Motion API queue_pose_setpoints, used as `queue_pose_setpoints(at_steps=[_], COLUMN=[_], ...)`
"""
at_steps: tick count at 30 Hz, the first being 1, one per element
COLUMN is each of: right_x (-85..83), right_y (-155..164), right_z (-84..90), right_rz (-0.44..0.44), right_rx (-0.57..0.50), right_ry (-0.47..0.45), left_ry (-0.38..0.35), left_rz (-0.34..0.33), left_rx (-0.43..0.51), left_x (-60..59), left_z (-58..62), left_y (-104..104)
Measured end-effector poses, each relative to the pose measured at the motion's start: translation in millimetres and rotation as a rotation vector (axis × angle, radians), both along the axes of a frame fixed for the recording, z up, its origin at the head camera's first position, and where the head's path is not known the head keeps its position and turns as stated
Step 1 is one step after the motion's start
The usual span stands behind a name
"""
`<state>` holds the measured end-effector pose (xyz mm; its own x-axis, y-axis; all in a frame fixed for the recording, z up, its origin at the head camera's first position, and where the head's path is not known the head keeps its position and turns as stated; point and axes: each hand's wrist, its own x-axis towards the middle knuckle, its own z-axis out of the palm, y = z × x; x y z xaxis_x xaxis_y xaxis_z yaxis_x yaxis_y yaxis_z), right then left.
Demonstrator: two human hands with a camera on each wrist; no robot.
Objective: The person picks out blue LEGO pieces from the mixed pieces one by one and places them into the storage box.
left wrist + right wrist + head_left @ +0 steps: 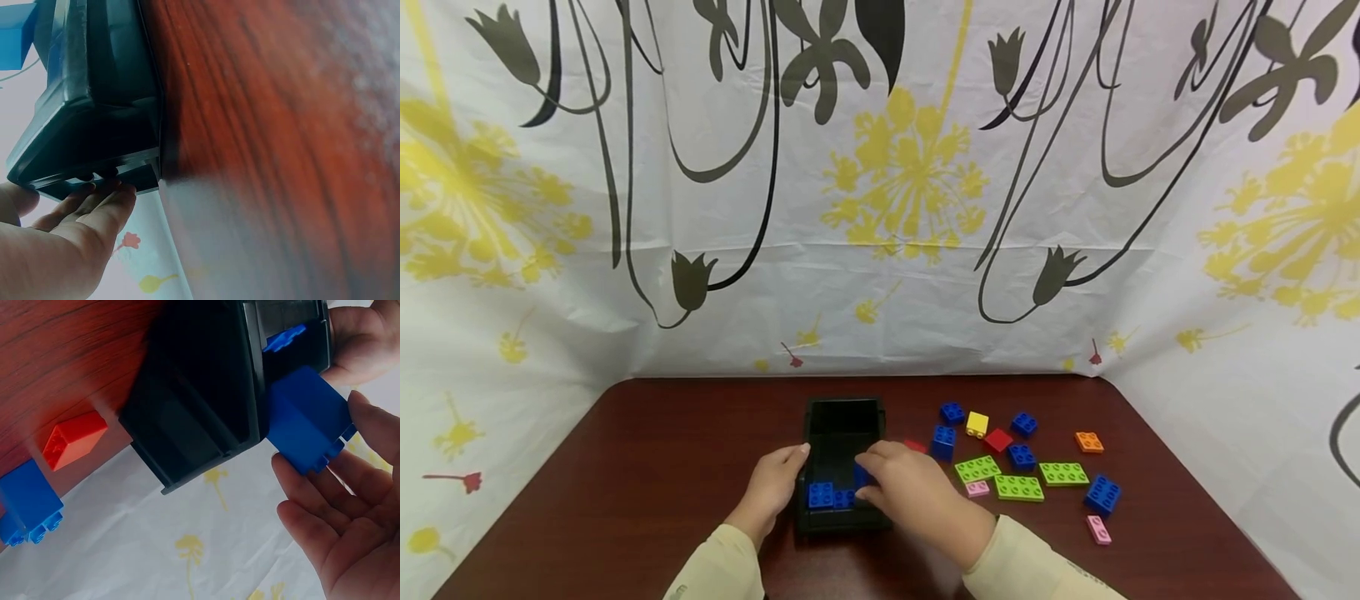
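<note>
A black box (842, 425) stands on the dark wooden table (662, 467), with blue bricks (822, 495) lying in its near end. My left hand (793, 471) holds the box's left wall, thumb at the rim; in the left wrist view its fingers (100, 200) lie against the box (94, 94). My right hand (872, 479) pinches a blue brick (863, 475) over the box's near right side. In the right wrist view, this blue brick (306, 419) sits at my fingertips (369, 419), right against the box rim (253, 375).
Loose bricks lie right of the box: a red one (75, 439), blue ones (943, 442), a yellow one (977, 424), green plates (1018, 487), an orange plate (1088, 442) and pink pieces (1098, 529). A flowered curtain (880, 208) closes off the back and sides.
</note>
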<state>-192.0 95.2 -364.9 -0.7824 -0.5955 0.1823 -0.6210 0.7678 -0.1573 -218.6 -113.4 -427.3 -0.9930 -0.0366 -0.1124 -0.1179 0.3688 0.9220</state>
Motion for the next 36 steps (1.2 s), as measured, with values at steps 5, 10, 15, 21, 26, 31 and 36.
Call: queue_pose_setpoints(at_steps=[5, 10, 15, 21, 26, 31, 36], right_x=[-1.7, -3.7, -6.8, -7.8, -8.0, -9.7, -11.8], right_y=[-4, -8, -10, -12, -13, -15, -19], right_z=[-1.9, -5.8, -11.7, -14.3, -12.2, -12.8, -16.1], right_rz=[0.026, 0.036, 0.03, 0.026, 0.033, 0.043, 0.045], right_rx=[0.053, 0.109, 0.139, 0.167, 0.184, 0.217, 0.257], right_ry=[0.021, 0.019, 0.017, 0.043, 0.043, 0.07, 0.085], left_ry=[0.007, 0.007, 0.007, 0.009, 0.008, 0.005, 0.003], left_rz=[0.004, -0.005, -0.004, 0.001, 0.0, 0.0, 0.001], left_rx=[-0.004, 0.003, 0.008, 0.01, 0.014, 0.013, 0.013], left_x=[0.0, 0.0, 0.1, -0.4, -0.4, -0.2, 0.0], left_z=[0.3, -0.3, -1.0, -1.5, -1.1, -0.1, 0.1], left_y=[0, -1, -1, -1, -1, -2, -3])
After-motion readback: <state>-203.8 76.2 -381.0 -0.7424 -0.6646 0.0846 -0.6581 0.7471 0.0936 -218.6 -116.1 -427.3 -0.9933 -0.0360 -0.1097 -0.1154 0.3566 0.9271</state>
